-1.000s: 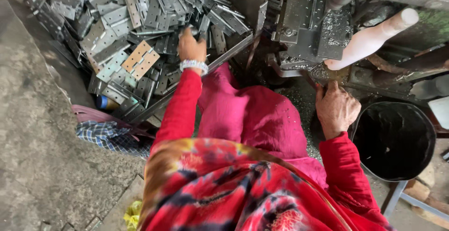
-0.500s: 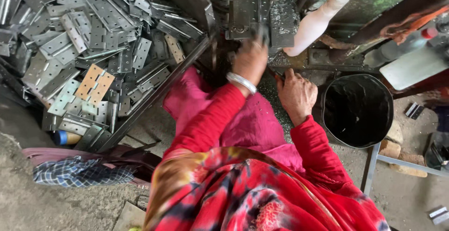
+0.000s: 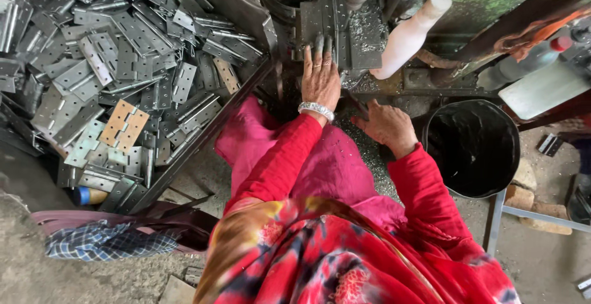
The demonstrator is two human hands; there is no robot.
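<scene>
Pressing flat perforated metal hinge (image 3: 335, 18)

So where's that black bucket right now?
In the head view, the black bucket stands on the floor at the person's right, just beyond the right hand and below the white handle.

Soft daylight, sharp, slight edge blur.
</scene>
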